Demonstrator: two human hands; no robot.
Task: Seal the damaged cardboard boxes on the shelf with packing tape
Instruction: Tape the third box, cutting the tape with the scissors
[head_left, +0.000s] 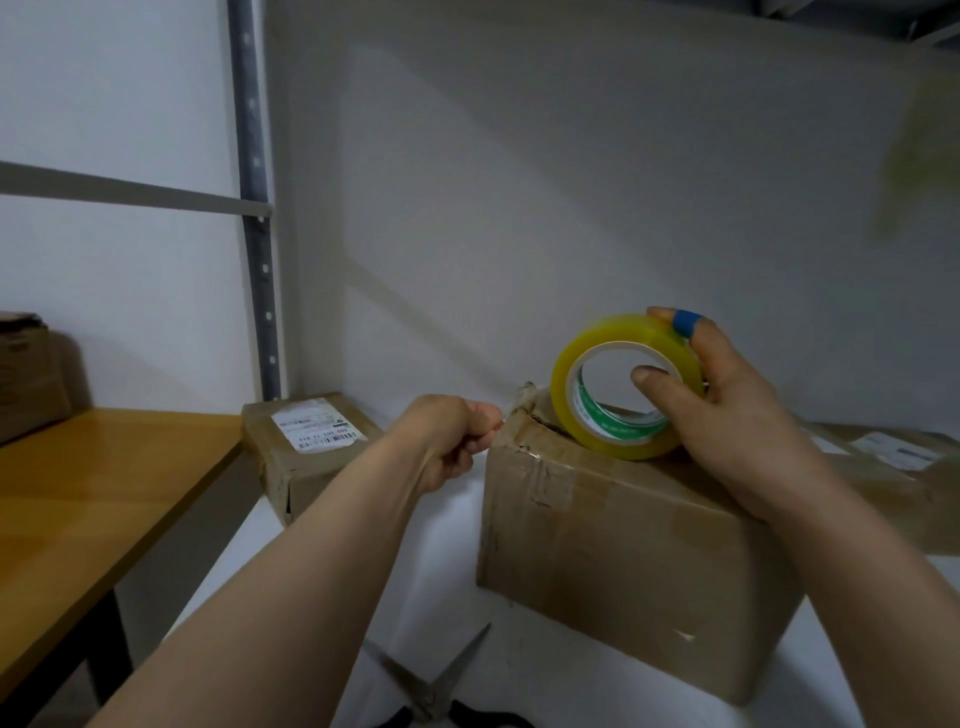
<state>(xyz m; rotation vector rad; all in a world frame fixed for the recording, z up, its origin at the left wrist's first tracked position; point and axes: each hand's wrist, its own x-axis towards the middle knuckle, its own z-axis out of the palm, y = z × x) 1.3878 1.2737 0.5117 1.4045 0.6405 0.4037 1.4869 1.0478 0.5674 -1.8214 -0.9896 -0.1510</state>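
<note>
On top of the middle cardboard box (623, 545) the packing tape roll (563, 384) stands on edge, gripped by the right hand (737, 415): the thumb (660, 384) is hooked through the core and the other fingers are curled over the outer rim. The left hand (447, 436) has its fingers curled into a tight pinch, apparently on the tape end, though the clear film is too faint to confirm. The torn corner (527, 400) lies just right of those pinching fingertips, touching or nearly so, with the roll farther right along the box top. The left hand is the nearer one to the damage, so pressing the end down there looks like its job while the right unrolls rightward. Scissors (431, 686) lie on the shelf (395, 571) below both wrists.
</note>
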